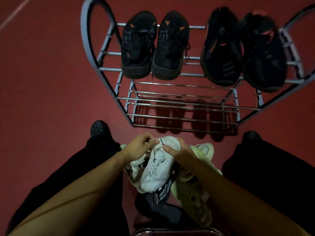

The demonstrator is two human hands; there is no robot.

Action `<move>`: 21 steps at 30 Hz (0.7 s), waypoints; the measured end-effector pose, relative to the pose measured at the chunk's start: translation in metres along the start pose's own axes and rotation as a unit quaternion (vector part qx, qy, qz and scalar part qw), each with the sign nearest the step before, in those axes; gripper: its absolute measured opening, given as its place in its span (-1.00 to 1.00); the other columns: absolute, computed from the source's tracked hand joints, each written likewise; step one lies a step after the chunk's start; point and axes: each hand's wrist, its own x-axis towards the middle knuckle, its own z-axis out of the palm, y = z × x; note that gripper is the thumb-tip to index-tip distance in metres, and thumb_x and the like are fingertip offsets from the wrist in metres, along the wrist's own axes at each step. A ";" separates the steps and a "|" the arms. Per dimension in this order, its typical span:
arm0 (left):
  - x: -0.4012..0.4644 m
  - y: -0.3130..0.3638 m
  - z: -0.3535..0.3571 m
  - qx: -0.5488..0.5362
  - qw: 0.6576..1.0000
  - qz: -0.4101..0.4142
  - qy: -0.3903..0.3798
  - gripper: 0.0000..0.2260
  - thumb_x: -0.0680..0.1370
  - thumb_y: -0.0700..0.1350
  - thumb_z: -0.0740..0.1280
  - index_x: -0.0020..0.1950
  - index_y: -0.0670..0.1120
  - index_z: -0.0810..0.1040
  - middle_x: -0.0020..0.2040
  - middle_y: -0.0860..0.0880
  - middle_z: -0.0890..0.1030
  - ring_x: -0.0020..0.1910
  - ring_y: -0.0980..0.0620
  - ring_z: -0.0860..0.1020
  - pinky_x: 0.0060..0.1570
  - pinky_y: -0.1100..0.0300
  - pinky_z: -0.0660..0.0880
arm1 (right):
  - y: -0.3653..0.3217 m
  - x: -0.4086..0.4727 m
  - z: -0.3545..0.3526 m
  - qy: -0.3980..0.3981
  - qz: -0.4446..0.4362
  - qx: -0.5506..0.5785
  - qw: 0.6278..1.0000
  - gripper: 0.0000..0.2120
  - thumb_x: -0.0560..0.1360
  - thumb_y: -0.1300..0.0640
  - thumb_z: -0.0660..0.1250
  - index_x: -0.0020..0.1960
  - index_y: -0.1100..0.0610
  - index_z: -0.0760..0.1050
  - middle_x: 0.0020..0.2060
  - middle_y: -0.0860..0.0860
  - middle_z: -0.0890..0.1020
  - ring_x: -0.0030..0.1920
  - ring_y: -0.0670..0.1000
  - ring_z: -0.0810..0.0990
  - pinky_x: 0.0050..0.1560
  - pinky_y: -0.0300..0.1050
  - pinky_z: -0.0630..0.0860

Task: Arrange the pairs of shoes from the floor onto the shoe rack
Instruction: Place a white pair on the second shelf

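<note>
A metal shoe rack (185, 98) stands on the red floor ahead of me. Its top shelf carries two pairs: black shoes with orange marks (153, 46) on the left and black shoes with pink trim (243, 48) on the right. The lower shelves are bare. Between my knees lies a pile of shoes. My left hand (138, 147) and my right hand (180, 150) both grip a white sneaker (158, 167) at its heel end, above the pile. A pale green shoe (202, 150) lies to the right of it, and a black shoe (158, 205) lies underneath.
My legs in black trousers flank the pile, with black clogs (99, 128) on my feet. A second white sneaker (134, 169) peeks out under my left wrist. A metal rim (175, 231) shows at the bottom edge. Red floor (51, 82) spreads to the left of the rack.
</note>
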 end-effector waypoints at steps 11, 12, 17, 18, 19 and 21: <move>-0.019 0.052 0.022 -0.146 0.984 -0.014 0.105 -0.77 0.64 -0.03 0.36 -0.06 -0.18 0.46 -0.17 -0.07 0.62 -0.36 0.15 0.64 -0.31 0.07 0.65 | -0.015 -0.041 -0.018 -0.024 0.063 0.179 0.981 -0.49 0.50 -0.17 0.43 0.32 0.11 0.53 0.15 0.11 0.70 0.17 0.13 0.68 0.31 0.20 0.52; -0.019 0.052 0.023 -0.153 0.981 -0.019 0.115 -0.77 0.65 -0.03 0.36 -0.07 -0.17 0.46 -0.17 -0.06 0.62 -0.38 0.16 0.63 -0.33 0.09 0.63 | -0.014 -0.042 -0.018 -0.010 0.075 0.156 0.985 -0.48 0.46 -0.19 0.46 0.28 0.11 0.55 0.11 0.08 0.72 0.12 0.10 0.70 0.29 0.17 0.54; -0.016 0.045 0.026 -0.208 0.964 -0.050 0.158 -0.76 0.66 -0.02 0.34 -0.12 -0.15 0.48 -0.15 -0.07 0.67 -0.38 0.07 0.66 -0.39 0.18 0.57 | -0.006 -0.038 -0.022 0.020 0.095 0.057 0.994 -0.58 0.44 -0.20 0.47 0.12 0.08 0.59 -0.03 0.00 0.74 -0.03 -0.01 0.73 0.06 -0.08 0.63; -0.013 0.039 0.027 -0.219 0.961 -0.058 0.158 -0.76 0.65 -0.02 0.34 -0.13 -0.14 0.49 -0.15 -0.06 0.68 -0.36 0.05 0.66 -0.37 0.18 0.58 | -0.004 -0.036 -0.023 0.024 0.090 0.049 0.994 -0.61 0.46 -0.16 0.47 0.11 0.10 0.60 -0.03 0.01 0.74 -0.04 -0.01 0.73 -0.01 -0.16 0.62; -0.010 0.034 0.026 -0.232 0.958 -0.068 0.152 -0.76 0.65 -0.01 0.35 -0.11 -0.14 0.51 -0.14 -0.07 0.69 -0.33 0.03 0.67 -0.33 0.16 0.59 | -0.001 -0.032 -0.023 0.032 0.082 0.042 0.995 -0.64 0.47 -0.12 0.47 0.10 0.13 0.61 -0.05 0.01 0.74 -0.04 -0.01 0.73 -0.08 -0.24 0.60; -0.003 0.023 0.026 -0.257 0.954 -0.085 0.132 -0.76 0.64 0.01 0.36 -0.01 -0.18 0.56 -0.11 -0.09 0.71 -0.25 -0.01 0.70 -0.24 0.11 0.62 | 0.007 -0.025 -0.023 0.057 0.070 0.035 0.995 -0.71 0.49 -0.05 0.47 0.03 0.17 0.63 -0.11 0.01 0.74 -0.09 -0.02 0.71 -0.19 -0.35 0.56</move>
